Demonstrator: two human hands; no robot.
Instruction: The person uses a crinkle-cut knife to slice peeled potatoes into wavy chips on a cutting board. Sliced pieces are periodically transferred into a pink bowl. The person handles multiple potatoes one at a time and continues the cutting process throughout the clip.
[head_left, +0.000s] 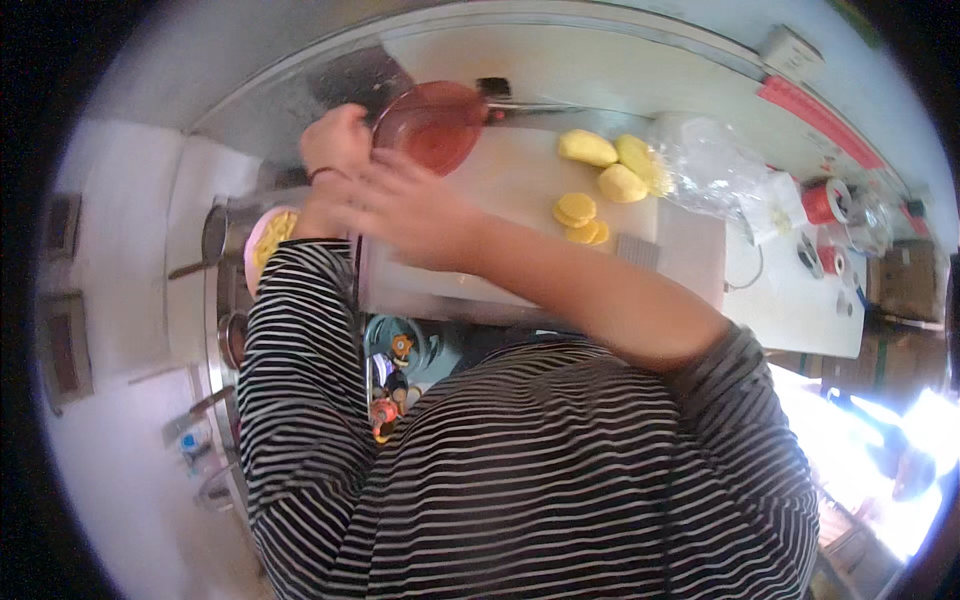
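My left hand (336, 142) is raised at the upper left with its fingers bent, close beside a translucent red plastic bowl (450, 142). Whether it touches the bowl or holds anything is unclear. Blurred, my right hand (405, 206) reaches across from the right, its fingers apart over my left wrist, near a thin dark band. Peeled potatoes (587, 148) and several yellow crinkle-cut slices (576, 205) lie on a white board (517, 172) to the right. Left of my striped left sleeve, a pink bowl (252, 244) holds yellow cut pieces.
A clear plastic bag (701, 165) lies beside the potatoes, with a grey ridged item (637, 250) nearer me. Red rolls (825, 201) stand at the far right. A pan (214, 234) is at the left. Below the work surface's edge is a bluish container (431, 349) with small items nearby.
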